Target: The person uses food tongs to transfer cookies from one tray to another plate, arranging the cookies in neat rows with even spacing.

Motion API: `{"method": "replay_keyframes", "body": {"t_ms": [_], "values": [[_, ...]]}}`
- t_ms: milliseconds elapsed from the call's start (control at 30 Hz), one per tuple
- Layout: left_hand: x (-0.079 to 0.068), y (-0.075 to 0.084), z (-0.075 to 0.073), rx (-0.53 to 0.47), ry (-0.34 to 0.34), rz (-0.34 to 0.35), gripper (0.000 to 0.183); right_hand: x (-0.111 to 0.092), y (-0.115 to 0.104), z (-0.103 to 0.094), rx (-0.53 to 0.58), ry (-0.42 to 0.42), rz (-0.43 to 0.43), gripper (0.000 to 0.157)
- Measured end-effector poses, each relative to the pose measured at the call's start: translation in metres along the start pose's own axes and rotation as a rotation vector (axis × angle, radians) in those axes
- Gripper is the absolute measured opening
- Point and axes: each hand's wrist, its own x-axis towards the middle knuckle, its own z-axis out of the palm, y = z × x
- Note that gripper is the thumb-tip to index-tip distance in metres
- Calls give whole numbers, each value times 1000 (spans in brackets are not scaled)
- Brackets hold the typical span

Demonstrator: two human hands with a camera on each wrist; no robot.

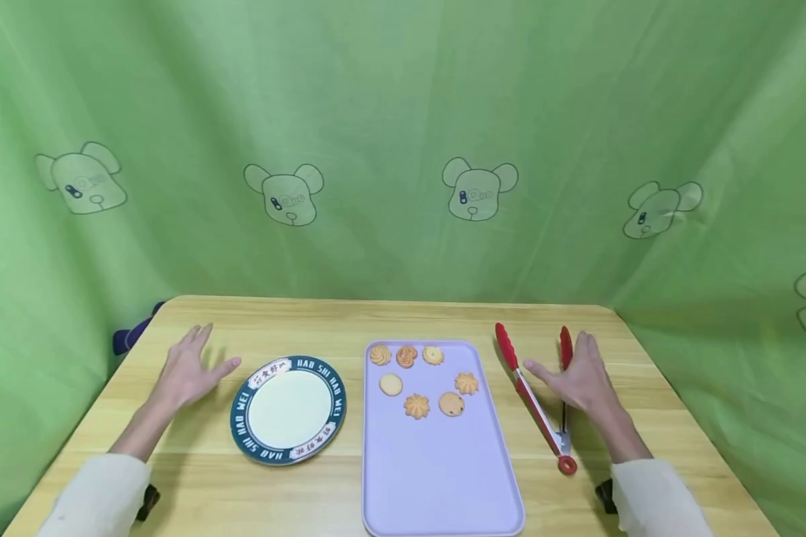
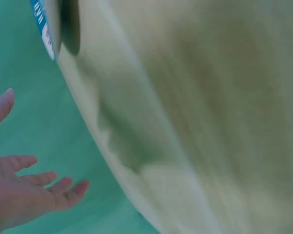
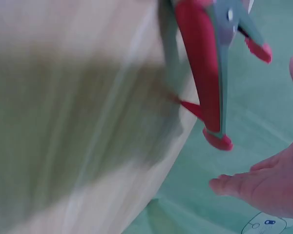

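My left hand [image 1: 186, 373] hovers left of a round plate [image 1: 289, 410] with a dark teal lettered rim, thumb spread and nothing held. In the left wrist view the same hand [image 2: 27, 187] has its fingers apart. My right hand [image 1: 580, 377] is held over the right arm of red-and-silver tongs [image 1: 539, 410], which lie spread apart on the table. The right wrist view shows that hand [image 3: 268, 178] holding nothing, apart from the tongs [image 3: 200, 63]. Between plate and tongs sits a lilac tray [image 1: 439, 470]. Several cookies [image 1: 416, 406] lie on its far half.
Everything stands on a light wooden table [image 1: 201, 477]. A green curtain [image 1: 376, 253] printed with bear heads hangs behind and at both sides. Something dark purple [image 1: 130, 335] shows beyond the table's far left corner.
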Motion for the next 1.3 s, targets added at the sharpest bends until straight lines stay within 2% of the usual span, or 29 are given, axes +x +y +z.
{"method": "replay_keyframes", "body": {"t_ms": [200,433,600,767,933,1300], "values": [[-9,-3,7,-72,-86,-40,92,-9,-7,7,-22,-12,52,128],[-20,7,16,-200,-205,-58,84,-20,-10,15,-78,-52,136,128],[-23,9,22,-232,-239,-48,79,-25,-10,18,-112,-105,172,122],[-26,9,26,-276,-276,-41,75,-28,-11,20,-99,-144,191,113],[-29,10,30,-340,-306,-68,70,-30,-12,26,-82,-134,197,114],[-30,11,32,-364,-324,-72,62,-30,-12,33,-74,-101,165,111]]}}
